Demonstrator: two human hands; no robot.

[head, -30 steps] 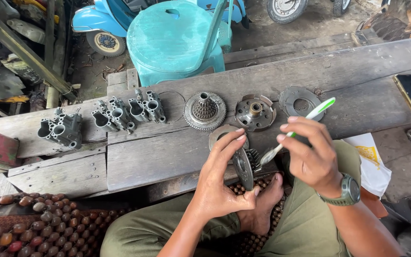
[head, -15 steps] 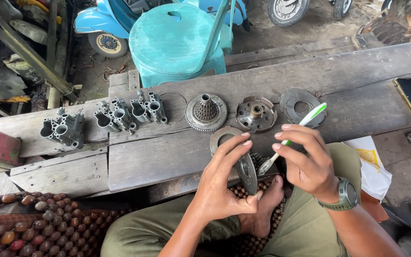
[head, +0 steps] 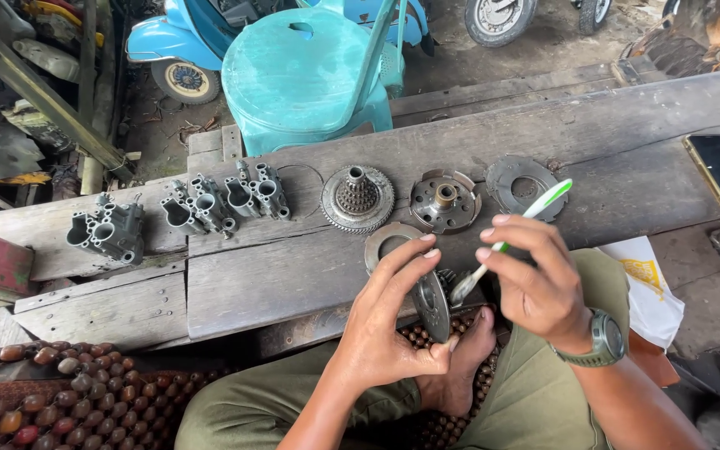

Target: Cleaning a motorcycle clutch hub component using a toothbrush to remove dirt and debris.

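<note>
Fingers of the left hand (head: 389, 321) pinch a round metal disc (head: 432, 303) on edge above the lap, while the right hand (head: 535, 283) grips a green-and-white toothbrush (head: 517, 232), bristles touching the disc's face. Brushing the part clean looks to be the step in hand; turning the disc to an unbrushed patch seems called for. Other metal parts lie along the wooden bench (head: 277, 279).

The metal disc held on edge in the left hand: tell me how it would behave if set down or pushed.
The metal disc looks rigid and probably heavy for its size. Round and thin, stood on edge as the left hand holds it, it would likely roll or topple flat. Its grimy surface may be slippery.
</note>
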